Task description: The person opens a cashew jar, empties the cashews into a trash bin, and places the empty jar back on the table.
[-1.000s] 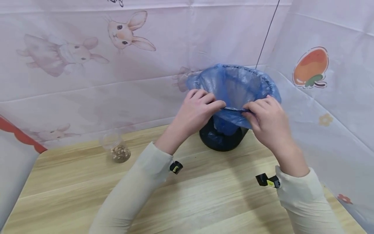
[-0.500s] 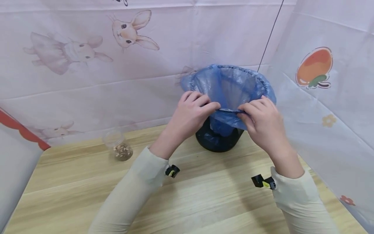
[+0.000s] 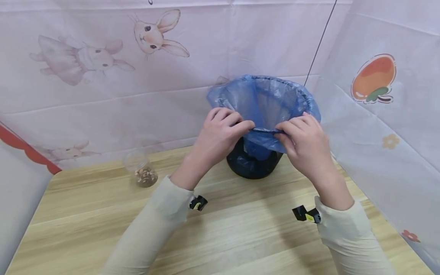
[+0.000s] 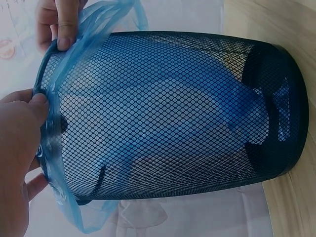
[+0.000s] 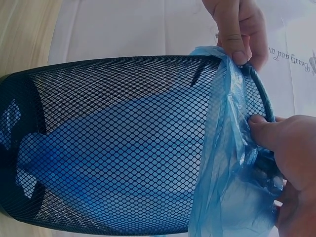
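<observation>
The bag is being pinched at the near rim of the upright bin by the left hand and right hand, fingers curled, neither plainly nearer.

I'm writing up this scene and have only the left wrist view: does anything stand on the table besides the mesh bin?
Observer: Yes, in the head view a clear jar with brownish pieces in it stands to the left of the bin.
Operator: Is the bin's mouth open or covered over?
Observer: Open: the head view looks straight down into the blue bag.
Operator: Any picture to the bin's right?
Observer: Yes, an orange fruit print.
</observation>
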Motion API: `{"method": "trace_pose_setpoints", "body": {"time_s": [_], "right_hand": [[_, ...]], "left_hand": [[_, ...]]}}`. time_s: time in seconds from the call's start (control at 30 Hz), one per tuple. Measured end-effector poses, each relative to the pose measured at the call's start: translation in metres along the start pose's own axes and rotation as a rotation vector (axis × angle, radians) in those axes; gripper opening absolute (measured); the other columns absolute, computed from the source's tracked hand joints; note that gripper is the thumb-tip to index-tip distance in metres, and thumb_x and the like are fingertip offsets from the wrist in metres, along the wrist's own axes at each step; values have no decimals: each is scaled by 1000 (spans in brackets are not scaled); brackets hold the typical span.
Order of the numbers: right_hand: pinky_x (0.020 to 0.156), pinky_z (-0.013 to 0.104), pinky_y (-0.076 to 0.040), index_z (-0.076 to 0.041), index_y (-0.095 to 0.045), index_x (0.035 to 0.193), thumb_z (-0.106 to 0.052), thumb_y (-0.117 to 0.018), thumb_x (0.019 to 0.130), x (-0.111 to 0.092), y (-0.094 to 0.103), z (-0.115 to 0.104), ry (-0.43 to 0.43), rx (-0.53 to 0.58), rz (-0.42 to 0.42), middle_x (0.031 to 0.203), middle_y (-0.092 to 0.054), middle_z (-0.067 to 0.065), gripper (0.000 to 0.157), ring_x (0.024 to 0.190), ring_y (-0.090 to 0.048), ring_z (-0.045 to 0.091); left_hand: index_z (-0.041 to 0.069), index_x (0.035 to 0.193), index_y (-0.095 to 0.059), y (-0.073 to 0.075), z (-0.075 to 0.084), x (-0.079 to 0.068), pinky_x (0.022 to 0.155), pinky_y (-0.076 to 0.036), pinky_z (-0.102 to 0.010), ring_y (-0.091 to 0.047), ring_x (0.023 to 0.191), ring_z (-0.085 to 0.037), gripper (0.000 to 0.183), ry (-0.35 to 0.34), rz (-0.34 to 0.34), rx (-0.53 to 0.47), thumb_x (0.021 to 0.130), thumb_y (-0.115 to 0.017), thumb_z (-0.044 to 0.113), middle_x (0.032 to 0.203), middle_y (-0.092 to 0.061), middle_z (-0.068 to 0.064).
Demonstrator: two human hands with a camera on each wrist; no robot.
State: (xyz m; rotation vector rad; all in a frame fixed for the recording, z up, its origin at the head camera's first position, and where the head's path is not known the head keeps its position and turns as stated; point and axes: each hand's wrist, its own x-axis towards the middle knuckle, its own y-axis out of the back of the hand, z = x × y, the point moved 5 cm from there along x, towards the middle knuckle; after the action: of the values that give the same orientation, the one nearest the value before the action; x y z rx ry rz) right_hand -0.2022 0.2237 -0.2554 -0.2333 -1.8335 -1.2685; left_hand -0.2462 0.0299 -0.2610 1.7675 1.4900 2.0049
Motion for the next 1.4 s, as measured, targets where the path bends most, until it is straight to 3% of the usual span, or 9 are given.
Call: {"method": "trace_pose_setpoints", "body": {"time_s": [0.43,1.4], "right_hand": [[111,55,-35,-7,-73,93,-11,-75,88,5,-9,-9,13,30,-4,89,-73,9,7,92,-61,32],[112,54,-33,-7,-74,95,-11,-76,88,18,-27,-33,50,85,-9,92,-74,7,9,95,-63,30]], "left_hand": [[25,111,-72,11,-5,-12,99,-43,-44,-61,103,-24,19,14,38,-11,103,-55,20,98,-69,1],[24,112,-72,32,-20,-38,101,-42,-48,-60,104,-27,18,76,36,1,102,-58,21,100,-69,0]]}}
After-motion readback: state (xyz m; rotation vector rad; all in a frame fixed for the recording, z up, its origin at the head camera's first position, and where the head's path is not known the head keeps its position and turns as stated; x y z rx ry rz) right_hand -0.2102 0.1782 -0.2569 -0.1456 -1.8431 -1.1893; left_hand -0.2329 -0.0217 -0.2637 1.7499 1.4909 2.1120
